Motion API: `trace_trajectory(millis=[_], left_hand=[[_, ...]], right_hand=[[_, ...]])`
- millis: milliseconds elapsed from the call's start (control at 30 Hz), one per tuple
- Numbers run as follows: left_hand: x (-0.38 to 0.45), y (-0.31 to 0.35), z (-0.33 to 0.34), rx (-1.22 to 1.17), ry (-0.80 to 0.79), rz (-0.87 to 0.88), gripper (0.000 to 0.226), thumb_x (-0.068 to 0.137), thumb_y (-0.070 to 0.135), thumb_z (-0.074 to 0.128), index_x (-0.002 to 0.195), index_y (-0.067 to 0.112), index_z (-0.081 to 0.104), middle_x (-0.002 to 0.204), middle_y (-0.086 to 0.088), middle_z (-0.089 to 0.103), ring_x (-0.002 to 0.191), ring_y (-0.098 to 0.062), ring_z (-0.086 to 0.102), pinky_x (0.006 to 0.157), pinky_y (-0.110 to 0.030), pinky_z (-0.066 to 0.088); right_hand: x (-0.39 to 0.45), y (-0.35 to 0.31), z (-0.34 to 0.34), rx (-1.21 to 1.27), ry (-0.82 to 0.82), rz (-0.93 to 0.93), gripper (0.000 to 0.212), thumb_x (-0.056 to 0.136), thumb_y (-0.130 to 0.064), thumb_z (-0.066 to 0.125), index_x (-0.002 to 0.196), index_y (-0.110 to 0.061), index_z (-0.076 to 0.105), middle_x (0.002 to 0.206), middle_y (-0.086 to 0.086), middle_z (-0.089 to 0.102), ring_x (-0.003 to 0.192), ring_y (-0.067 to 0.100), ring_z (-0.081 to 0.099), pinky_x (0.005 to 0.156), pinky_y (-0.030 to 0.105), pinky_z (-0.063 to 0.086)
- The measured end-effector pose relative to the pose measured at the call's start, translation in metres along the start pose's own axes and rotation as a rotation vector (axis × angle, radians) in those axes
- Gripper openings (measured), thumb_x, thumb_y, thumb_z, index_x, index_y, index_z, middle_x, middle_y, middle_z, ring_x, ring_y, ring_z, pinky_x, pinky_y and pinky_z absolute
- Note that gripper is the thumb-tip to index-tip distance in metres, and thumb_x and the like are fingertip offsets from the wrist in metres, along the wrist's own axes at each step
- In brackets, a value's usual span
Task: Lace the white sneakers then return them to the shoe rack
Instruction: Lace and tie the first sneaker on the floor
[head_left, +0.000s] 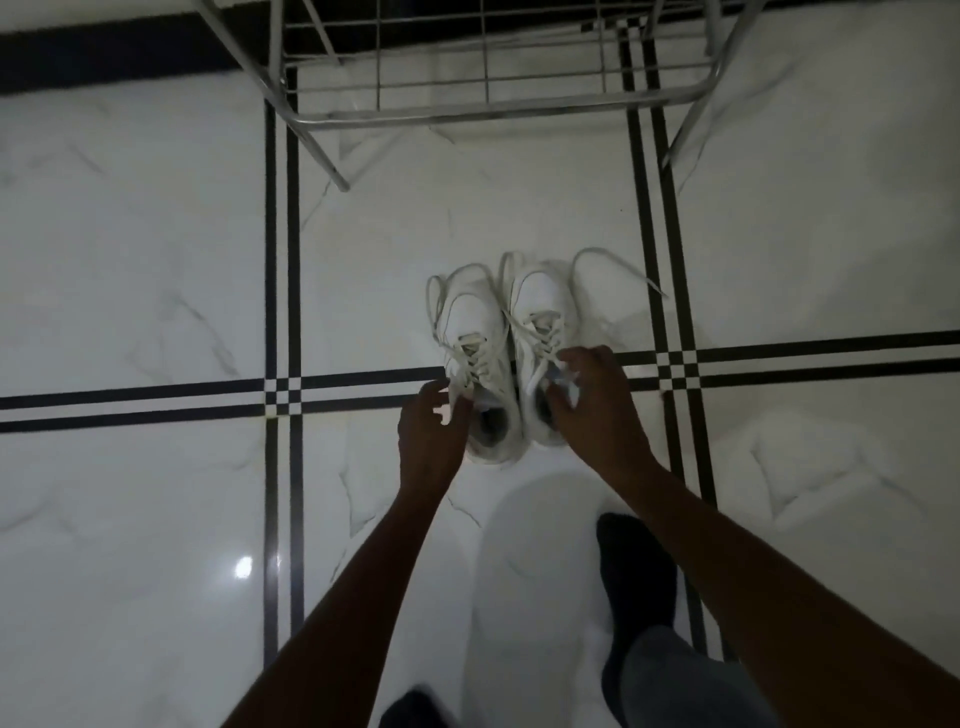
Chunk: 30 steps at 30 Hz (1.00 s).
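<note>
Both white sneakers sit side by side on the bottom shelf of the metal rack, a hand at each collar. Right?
Not the shelf. The head view shows the white sneakers on the tiled floor, in front of the metal rack. The left hand and right hand are at the collars.

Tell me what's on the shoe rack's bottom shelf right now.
The shoe rack shows only bare wire bars with floor tile visible through them. Both sneakers sit on the floor in front. The rack's upper part is cut off from view.

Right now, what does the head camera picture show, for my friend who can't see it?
Two hands, left hand and right hand, reach down to a pair of white sneakers standing side by side on a white tiled floor, laces trailing loose. A metal shoe rack stands just beyond them.
</note>
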<state>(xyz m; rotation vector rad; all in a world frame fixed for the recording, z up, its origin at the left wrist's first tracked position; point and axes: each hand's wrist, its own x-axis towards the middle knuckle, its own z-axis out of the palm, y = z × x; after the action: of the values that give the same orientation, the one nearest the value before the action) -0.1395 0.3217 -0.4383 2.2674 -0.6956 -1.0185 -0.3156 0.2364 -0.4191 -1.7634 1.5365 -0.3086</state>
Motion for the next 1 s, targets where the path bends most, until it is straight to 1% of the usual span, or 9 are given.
trace_trajectory(millis=[67, 200, 300, 367, 600, 700, 800, 967, 1000], left_hand=[[0.01, 0.004, -0.002, -0.011, -0.006, 0.069, 0.041, 0.093, 0.043, 0.07, 0.125, 0.018, 0.068, 0.119, -0.001, 0.068, 0.103, -0.019, 0.068, 0.086, -0.034, 0.058], [0.031, -0.009, 0.008, 0.0, 0.012, 0.25, 0.027, 0.092, 0.029, 0.073, 0.116, 0.017, 0.072, 0.116, -0.001, 0.068, 0.1, -0.015, 0.068, 0.083, -0.038, 0.061], [0.044, -0.017, 0.013, -0.016, 0.031, 0.394, 0.008, 0.09, 0.014, 0.075, 0.097, 0.015, 0.071, 0.106, 0.0, 0.065, 0.089, -0.007, 0.066, 0.072, -0.024, 0.06], [0.046, -0.019, 0.012, -0.021, 0.05, 0.472, 0.011, 0.089, 0.01, 0.076, 0.092, 0.018, 0.069, 0.097, 0.001, 0.066, 0.084, -0.004, 0.064, 0.071, -0.018, 0.056], [0.073, -0.035, 0.009, -0.029, 0.133, 0.559, 0.011, 0.09, 0.013, 0.075, 0.088, 0.011, 0.065, 0.086, -0.001, 0.069, 0.08, -0.014, 0.067, 0.073, -0.036, 0.058], [0.073, -0.035, 0.0, 0.016, 0.099, 0.588, 0.01, 0.092, 0.013, 0.072, 0.089, 0.01, 0.063, 0.086, -0.003, 0.069, 0.081, -0.017, 0.068, 0.073, -0.043, 0.059], [0.065, -0.035, -0.01, 0.062, 0.105, 0.619, 0.011, 0.096, 0.018, 0.066, 0.092, 0.011, 0.058, 0.084, -0.004, 0.069, 0.077, -0.022, 0.068, 0.069, -0.049, 0.059], [0.059, -0.036, -0.007, 0.116, 0.167, 0.567, 0.012, 0.101, 0.018, 0.054, 0.096, 0.007, 0.052, 0.078, -0.013, 0.068, 0.068, -0.034, 0.066, 0.059, -0.049, 0.054], [0.059, -0.037, -0.005, 0.124, 0.189, 0.562, 0.011, 0.102, 0.016, 0.053, 0.098, 0.006, 0.052, 0.079, -0.014, 0.068, 0.069, -0.036, 0.067, 0.059, -0.048, 0.054]], right_hand=[[0.005, -0.021, 0.008, -0.036, -0.059, -0.121, 0.031, 0.09, -0.017, 0.068, 0.119, -0.004, 0.064, 0.116, 0.014, 0.059, 0.096, 0.016, 0.06, 0.083, 0.023, 0.049], [0.025, -0.03, 0.046, -0.225, -0.167, -0.151, 0.027, 0.095, -0.031, 0.059, 0.102, -0.007, 0.067, 0.1, 0.012, 0.067, 0.091, 0.025, 0.065, 0.081, 0.038, 0.054], [0.039, -0.024, 0.065, -0.285, -0.143, -0.122, 0.024, 0.094, -0.032, 0.06, 0.092, -0.01, 0.066, 0.091, 0.01, 0.069, 0.084, 0.026, 0.068, 0.068, 0.031, 0.044], [0.046, -0.02, 0.069, -0.273, -0.134, -0.135, 0.018, 0.093, -0.025, 0.061, 0.09, -0.009, 0.067, 0.09, 0.009, 0.07, 0.083, 0.025, 0.069, 0.068, 0.029, 0.043], [0.05, -0.027, 0.072, -0.064, -0.112, -0.156, 0.01, 0.089, -0.02, 0.067, 0.089, -0.01, 0.067, 0.087, 0.005, 0.07, 0.079, 0.019, 0.065, 0.071, 0.033, 0.052], [0.046, -0.031, 0.071, -0.007, -0.097, -0.167, 0.003, 0.092, -0.013, 0.061, 0.09, -0.012, 0.059, 0.088, 0.006, 0.067, 0.08, 0.018, 0.061, 0.07, 0.029, 0.043], [0.041, -0.038, 0.074, -0.01, -0.062, -0.148, 0.003, 0.093, -0.01, 0.056, 0.093, -0.013, 0.053, 0.087, 0.012, 0.068, 0.078, 0.024, 0.062, 0.067, 0.033, 0.046], [0.029, -0.037, 0.084, -0.026, 0.055, -0.214, 0.007, 0.096, -0.002, 0.047, 0.099, -0.002, 0.053, 0.067, 0.008, 0.05, 0.055, 0.018, 0.045, 0.048, 0.024, 0.026], [0.028, -0.036, 0.085, -0.03, 0.086, -0.225, 0.009, 0.096, -0.002, 0.046, 0.101, -0.002, 0.054, 0.066, 0.007, 0.049, 0.051, 0.013, 0.041, 0.046, 0.024, 0.031]])
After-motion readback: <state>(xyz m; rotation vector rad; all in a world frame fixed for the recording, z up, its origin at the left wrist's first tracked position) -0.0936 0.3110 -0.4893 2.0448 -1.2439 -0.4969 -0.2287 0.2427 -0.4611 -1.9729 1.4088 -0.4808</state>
